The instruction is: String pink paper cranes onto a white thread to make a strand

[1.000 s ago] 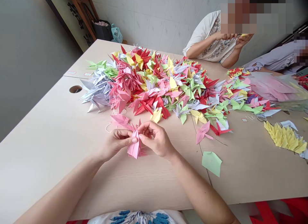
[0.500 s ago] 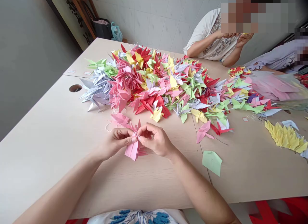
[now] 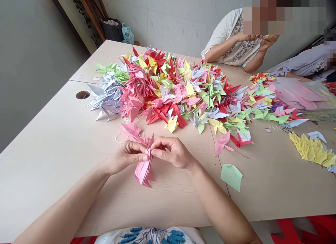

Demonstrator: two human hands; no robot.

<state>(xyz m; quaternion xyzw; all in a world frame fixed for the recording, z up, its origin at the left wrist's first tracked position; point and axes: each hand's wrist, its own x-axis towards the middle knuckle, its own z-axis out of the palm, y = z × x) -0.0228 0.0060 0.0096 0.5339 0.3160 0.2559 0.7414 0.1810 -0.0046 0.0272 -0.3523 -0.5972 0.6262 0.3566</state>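
Between my hands is a bundle of folded pink paper pieces (image 3: 143, 170), its pointed ends fanning up and down. My left hand (image 3: 131, 156) pinches the bundle from the left, thumb across its front. On the right side, my right hand (image 3: 170, 151) has thumb and fingertips pressed together at the bundle's edge; its fingers are closed on the pink paper. Just behind my left hand, another pink folded piece (image 3: 132, 130) lies by a loop of white string (image 3: 120, 136). A large heap of multicoloured paper cranes (image 3: 162, 86) spreads beyond my hands.
To the right lie a pink crane (image 3: 222, 143) with a thin wire or needle, a green paper sheet (image 3: 231, 177) and a yellow stack of folded paper (image 3: 312, 149). Across the table (image 3: 52, 167) sits a person (image 3: 223, 44) with raised hands. Further right is a plastic bag (image 3: 301, 93).
The pink bundle has tilted, its lower end now further down and more fanned out. Both hands have shifted slightly while staying closed on it.
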